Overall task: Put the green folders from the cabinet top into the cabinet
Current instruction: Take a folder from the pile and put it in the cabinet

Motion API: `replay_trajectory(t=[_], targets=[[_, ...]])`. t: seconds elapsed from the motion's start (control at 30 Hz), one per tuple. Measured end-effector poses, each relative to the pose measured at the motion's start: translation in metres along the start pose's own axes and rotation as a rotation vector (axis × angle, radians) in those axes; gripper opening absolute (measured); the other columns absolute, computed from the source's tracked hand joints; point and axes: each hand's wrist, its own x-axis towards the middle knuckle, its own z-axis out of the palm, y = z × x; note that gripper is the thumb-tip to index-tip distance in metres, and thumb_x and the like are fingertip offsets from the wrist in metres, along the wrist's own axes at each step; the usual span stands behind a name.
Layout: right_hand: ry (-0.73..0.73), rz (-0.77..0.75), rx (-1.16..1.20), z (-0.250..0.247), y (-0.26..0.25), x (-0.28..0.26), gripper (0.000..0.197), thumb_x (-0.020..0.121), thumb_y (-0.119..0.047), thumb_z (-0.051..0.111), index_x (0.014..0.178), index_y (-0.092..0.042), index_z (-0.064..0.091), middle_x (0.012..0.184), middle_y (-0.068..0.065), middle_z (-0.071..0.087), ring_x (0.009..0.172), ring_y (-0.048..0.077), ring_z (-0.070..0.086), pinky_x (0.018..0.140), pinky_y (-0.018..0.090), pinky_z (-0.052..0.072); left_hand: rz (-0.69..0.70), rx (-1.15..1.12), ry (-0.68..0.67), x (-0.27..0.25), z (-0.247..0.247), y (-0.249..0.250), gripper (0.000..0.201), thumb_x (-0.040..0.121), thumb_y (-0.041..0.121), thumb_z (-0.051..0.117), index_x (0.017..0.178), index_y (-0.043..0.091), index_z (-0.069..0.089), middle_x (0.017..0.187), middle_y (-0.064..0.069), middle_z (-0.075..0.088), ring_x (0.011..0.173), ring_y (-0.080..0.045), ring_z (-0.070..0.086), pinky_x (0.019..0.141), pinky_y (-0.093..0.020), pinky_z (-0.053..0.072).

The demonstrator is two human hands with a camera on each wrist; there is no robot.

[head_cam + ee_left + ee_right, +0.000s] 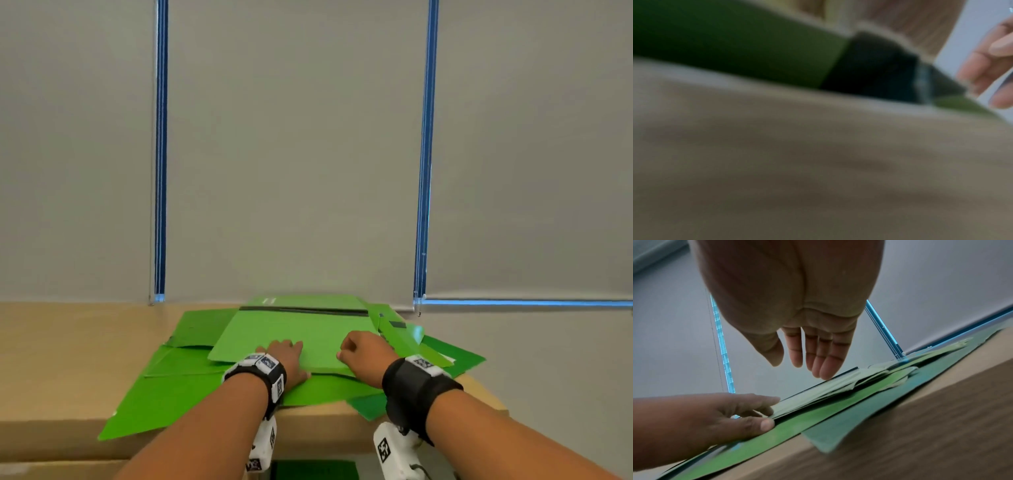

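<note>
My left hand lies on the top folder of the pile of green folders. In the right wrist view its fingers rest over the near edge of that folder and the thumb sits beneath the edge, so this grip is pinching the top folder. My right hand hovers over the same folder at about 3 o'clock from the left one. The head view makes it look loosely curled, but the right wrist view shows its fingers relaxed and nearly straight above the sheet: that grip is released and holds nothing. The folders lie fanned and overlapping on the wooden cabinet top, some corners hanging over its near edge at 6 o'clock. Grey window blinds hang behind at 12 o'clock. The left wrist view is too blurred to add anything.
</note>
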Motion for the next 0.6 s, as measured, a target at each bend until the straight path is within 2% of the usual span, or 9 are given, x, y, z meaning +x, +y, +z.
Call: replay_trajectory(t=[0.1, 0.17, 0.2, 0.3, 0.37, 0.43, 0.5, 0.53, 0.6], targets=[[-0.017, 0.020, 0.003, 0.000, 0.003, 0.002, 0.016, 0.089, -0.030, 0.058, 0.087, -0.016, 0.065, 0.100, 0.008, 0.070, 0.098, 0.026, 0.062, 0.081, 0.029, 0.047, 0.032, 0.091, 0.018, -0.003, 0.000, -0.004, 0.057, 0.093, 0.059, 0.040, 0.134, 0.020, 0.049, 0.137, -0.009, 0.042, 0.129, -0.031, 0.038, 0.103, -0.049, 0.035], [-0.034, 0.040, 0.031, 0.000, 0.003, 0.004, 0.023, 0.089, -0.031, 0.058, 0.070, -0.018, 0.059, 0.087, 0.008, 0.068, 0.085, 0.026, 0.063, 0.077, 0.031, 0.050, 0.058, 0.081, 0.043, -0.009, -0.003, -0.003, 0.055, 0.095, 0.058, 0.035, 0.124, 0.017, 0.057, 0.130, -0.009, 0.047, 0.123, -0.029, 0.042, 0.098, -0.047, 0.039], [-0.055, 0.060, 0.098, 0.001, 0.002, 0.004, 0.027, 0.089, -0.030, 0.058, 0.067, -0.015, 0.059, 0.081, 0.010, 0.067, 0.078, 0.027, 0.063, 0.073, 0.032, 0.052, 0.065, 0.059, 0.068, -0.012, -0.005, -0.001, 0.056, 0.097, 0.057, 0.031, 0.122, 0.016, 0.059, 0.126, -0.010, 0.049, 0.121, -0.029, 0.045, 0.096, -0.045, 0.041], [-0.168, 0.153, 0.388, 0.004, -0.005, -0.001, 0.038, 0.096, -0.035, 0.051, 0.076, -0.005, 0.064, 0.070, 0.012, 0.064, 0.059, 0.023, 0.060, 0.055, 0.027, 0.050, 0.040, -0.046, 0.172, -0.021, -0.014, 0.004, 0.054, 0.101, 0.049, 0.025, 0.117, 0.014, 0.062, 0.116, -0.011, 0.056, 0.109, -0.030, 0.055, 0.088, -0.040, 0.045], [-0.216, 0.240, 0.517, 0.005, -0.009, -0.003, 0.049, 0.097, -0.046, 0.046, 0.086, -0.002, 0.063, 0.073, 0.012, 0.062, 0.058, 0.022, 0.059, 0.055, 0.028, 0.050, 0.032, -0.068, 0.262, -0.024, -0.020, 0.007, 0.050, 0.102, 0.045, 0.024, 0.110, 0.013, 0.062, 0.109, -0.011, 0.060, 0.100, -0.030, 0.059, 0.082, -0.039, 0.048], [-0.222, 0.320, 0.649, 0.006, -0.012, -0.001, 0.058, 0.093, -0.057, 0.044, 0.105, -0.001, 0.057, 0.088, 0.016, 0.063, 0.071, 0.025, 0.064, 0.061, 0.032, 0.055, 0.025, -0.106, 0.339, -0.030, -0.026, 0.011, 0.050, 0.102, 0.046, 0.023, 0.102, 0.015, 0.062, 0.104, -0.009, 0.062, 0.095, -0.029, 0.061, 0.077, -0.036, 0.047], [-0.184, 0.360, 0.808, 0.007, -0.015, 0.004, 0.069, 0.089, -0.064, 0.046, 0.128, -0.007, 0.045, 0.112, 0.017, 0.058, 0.099, 0.030, 0.065, 0.074, 0.037, 0.059, 0.038, -0.143, 0.407, -0.035, -0.030, 0.017, 0.050, 0.102, 0.048, 0.022, 0.100, 0.018, 0.062, 0.101, -0.006, 0.063, 0.094, -0.028, 0.061, 0.075, -0.036, 0.046], [-0.159, 0.359, 0.911, 0.006, -0.017, 0.005, 0.072, 0.089, -0.063, 0.049, 0.137, -0.010, 0.038, 0.123, 0.016, 0.053, 0.110, 0.032, 0.061, 0.081, 0.040, 0.058, 0.064, -0.159, 0.436, -0.038, -0.030, 0.020, 0.049, 0.101, 0.048, 0.022, 0.101, 0.019, 0.062, 0.101, -0.005, 0.062, 0.094, -0.027, 0.061, 0.075, -0.036, 0.046], [-0.108, 0.314, 1.122, 0.001, -0.022, 0.007, 0.063, 0.093, -0.050, 0.053, 0.141, -0.014, 0.035, 0.137, 0.012, 0.047, 0.122, 0.034, 0.053, 0.093, 0.046, 0.053, 0.141, -0.216, 0.470, -0.044, -0.030, 0.022, 0.048, 0.101, 0.048, 0.022, 0.108, 0.022, 0.062, 0.101, -0.003, 0.062, 0.095, -0.025, 0.061, 0.078, -0.037, 0.049]])
